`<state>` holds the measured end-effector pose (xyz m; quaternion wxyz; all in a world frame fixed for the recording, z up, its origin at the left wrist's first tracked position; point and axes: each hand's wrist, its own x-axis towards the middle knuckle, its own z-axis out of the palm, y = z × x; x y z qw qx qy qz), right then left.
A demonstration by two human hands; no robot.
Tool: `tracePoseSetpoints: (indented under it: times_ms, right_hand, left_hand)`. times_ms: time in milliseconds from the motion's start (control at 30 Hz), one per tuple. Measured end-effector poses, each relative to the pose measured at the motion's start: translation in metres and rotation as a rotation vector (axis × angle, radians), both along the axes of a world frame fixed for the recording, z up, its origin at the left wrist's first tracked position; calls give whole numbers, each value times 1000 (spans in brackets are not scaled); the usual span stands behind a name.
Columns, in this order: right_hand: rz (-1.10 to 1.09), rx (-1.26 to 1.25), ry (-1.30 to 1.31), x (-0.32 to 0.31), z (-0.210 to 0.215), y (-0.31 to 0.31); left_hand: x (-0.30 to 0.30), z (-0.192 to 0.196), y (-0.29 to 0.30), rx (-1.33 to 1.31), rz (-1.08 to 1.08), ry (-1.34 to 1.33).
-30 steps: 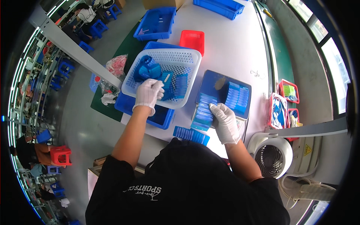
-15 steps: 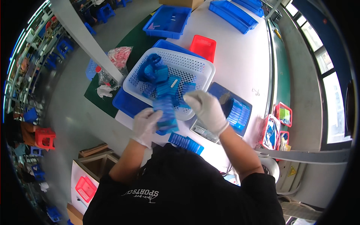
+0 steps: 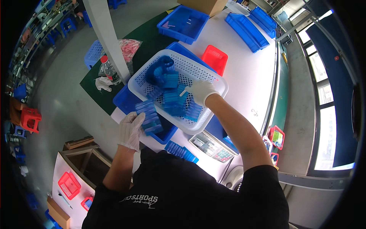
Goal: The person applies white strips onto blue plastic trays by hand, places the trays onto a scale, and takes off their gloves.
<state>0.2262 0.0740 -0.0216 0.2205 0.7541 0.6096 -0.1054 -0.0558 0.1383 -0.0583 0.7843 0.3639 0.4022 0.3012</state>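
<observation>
My left hand, in a white glove, grips a row of translucent blue plastic pieces in front of the basket's near left side. My right hand, also gloved, reaches over the white perforated basket with its fingers closed at one end of a short white stick. More bundles of blue pieces lie beneath it in the basket. At the basket's far left sits a darker blue, rounded bundle. Another row of blue pieces rests on the table close to my body.
A blue tray lies beneath the basket. A scale stands to its right, partly under my forearm. Beyond are a red basket and blue trays. A grey post rises at the left, near a bottle.
My left hand has moved left and down with the blue pieces, away from the basket's middle. The right hand has gone farther into the basket, to the white stick. The view has shifted.
</observation>
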Motion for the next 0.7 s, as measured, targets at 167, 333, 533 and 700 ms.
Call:
tracePoseSetpoints:
  times_ms: [167, 333, 533, 700]
  right_hand:
    - [5, 14, -25, 2, -3, 0]
    - [-17, -44, 1, 2, -7, 0]
    - [-161, 590, 418, 8, 0, -27]
    - [-589, 676, 1055, -33, 58, -72]
  left_hand:
    - [1, -8, 7, 23, -28, 19]
    - [4, 6, 5, 143, -71, 105]
    - [5, 7, 3, 116, -79, 64]
    - [27, 54, -11, 20, -185, -204]
